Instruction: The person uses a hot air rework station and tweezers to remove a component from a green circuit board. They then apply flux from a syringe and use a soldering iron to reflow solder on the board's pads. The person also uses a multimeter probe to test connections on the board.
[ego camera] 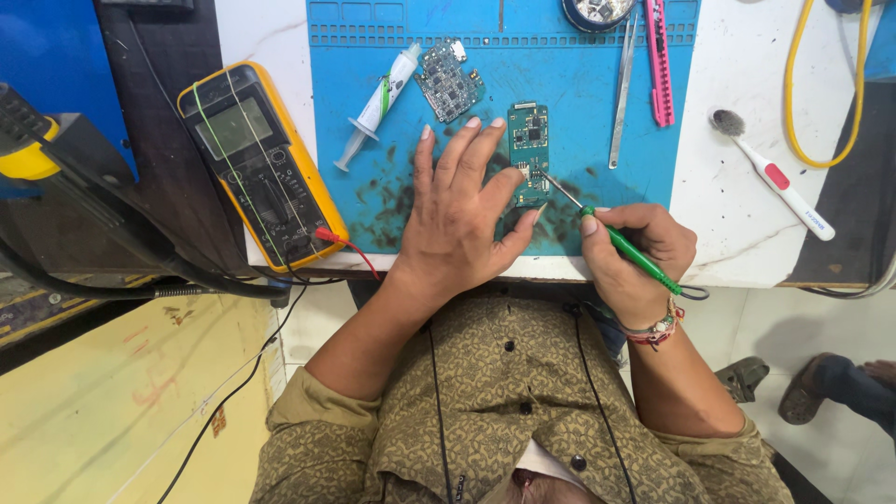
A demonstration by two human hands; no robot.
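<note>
A small green circuit board (529, 140) lies on the blue work mat (579, 84). My left hand (459, 210) rests flat on the mat, its fingertips pressing the board's left edge. My right hand (637, 257) grips a green-handled soldering iron (627, 245) like a pen. The iron's metal tip touches the lower part of the board. A second, grey circuit board (449, 79) sits further back on the mat, beside a white syringe (381, 103) with a green band.
A yellow multimeter (261, 163) with a red probe lead lies at the left. Tweezers (623, 89) and a pink cutter (659, 61) lie on the mat's right side. A toothbrush (773, 175) and yellow cable (793, 84) are on the white table.
</note>
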